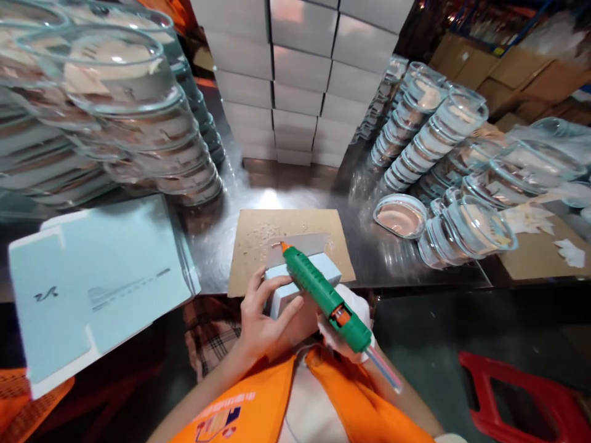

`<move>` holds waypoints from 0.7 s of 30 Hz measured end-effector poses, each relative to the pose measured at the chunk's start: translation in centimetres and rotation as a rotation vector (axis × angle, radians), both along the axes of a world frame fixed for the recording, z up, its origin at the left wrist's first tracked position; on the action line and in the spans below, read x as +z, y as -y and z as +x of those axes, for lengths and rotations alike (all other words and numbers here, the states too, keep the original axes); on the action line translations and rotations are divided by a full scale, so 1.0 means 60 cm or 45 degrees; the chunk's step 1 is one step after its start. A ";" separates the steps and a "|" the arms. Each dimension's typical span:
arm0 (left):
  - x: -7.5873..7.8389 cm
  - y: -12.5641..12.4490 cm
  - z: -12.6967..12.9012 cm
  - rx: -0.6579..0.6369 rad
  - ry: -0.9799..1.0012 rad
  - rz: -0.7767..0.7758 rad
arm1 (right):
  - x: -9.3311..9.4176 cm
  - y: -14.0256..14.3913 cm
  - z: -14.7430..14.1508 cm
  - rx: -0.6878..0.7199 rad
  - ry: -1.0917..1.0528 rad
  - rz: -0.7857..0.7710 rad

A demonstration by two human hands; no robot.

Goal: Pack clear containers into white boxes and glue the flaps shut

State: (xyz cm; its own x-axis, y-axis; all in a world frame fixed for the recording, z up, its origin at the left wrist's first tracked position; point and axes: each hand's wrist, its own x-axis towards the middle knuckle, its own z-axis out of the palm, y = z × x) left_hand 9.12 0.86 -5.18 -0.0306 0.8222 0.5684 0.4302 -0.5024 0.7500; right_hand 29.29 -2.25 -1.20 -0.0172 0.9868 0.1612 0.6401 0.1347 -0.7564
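Note:
My right hand (pixel 346 320), in a white glove, is wrapped round a green hot glue gun (pixel 318 286). A glue stick (pixel 384 368) sticks out of its back end, and its orange nozzle points to the upper left. Under the nozzle lies the raised grey flap of a light blue box (pixel 325 269), with what looks like a line of glue near its left end. My bare left hand (pixel 263 311) grips the box at its left side, fingers on top and thumb in front. A brown cardboard sheet (pixel 244 246) with dried glue spots lies beneath the box.
Flat light blue box blanks (pixel 106 277) are stacked at the left. Glass containers rise in tall stacks at the left (pixel 157 141) and right (pixel 425 141). White boxes (pixel 300 95) form a wall ahead on the metal table (pixel 207 246). A red stool (pixel 521 394) stands lower right.

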 end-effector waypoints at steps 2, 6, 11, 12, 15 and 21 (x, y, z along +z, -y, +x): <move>-0.001 0.002 -0.006 0.018 -0.011 -0.001 | -0.001 -0.002 0.010 -0.025 0.033 0.106; -0.007 0.002 -0.019 0.050 0.000 -0.020 | -0.012 -0.001 0.041 -0.214 -0.130 0.050; -0.015 -0.001 -0.028 0.074 0.053 -0.065 | -0.039 -0.027 0.080 -0.521 -0.407 -0.302; -0.016 -0.001 -0.028 0.078 0.065 -0.072 | -0.045 -0.038 0.086 -0.535 -0.414 -0.330; -0.019 -0.003 -0.029 0.083 0.104 -0.087 | -0.056 -0.081 0.105 -0.509 -0.440 -0.474; -0.024 -0.005 -0.040 0.088 0.291 -0.219 | -0.021 -0.128 0.156 -0.466 -0.270 -0.617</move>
State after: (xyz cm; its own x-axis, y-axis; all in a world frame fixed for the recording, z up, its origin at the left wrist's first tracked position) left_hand 6.74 1.19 -6.63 -0.2013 0.8975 0.3924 0.2690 -0.3345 0.9032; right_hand 38.68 5.46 -2.43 0.3175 0.8846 -0.3416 0.4098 -0.4528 -0.7919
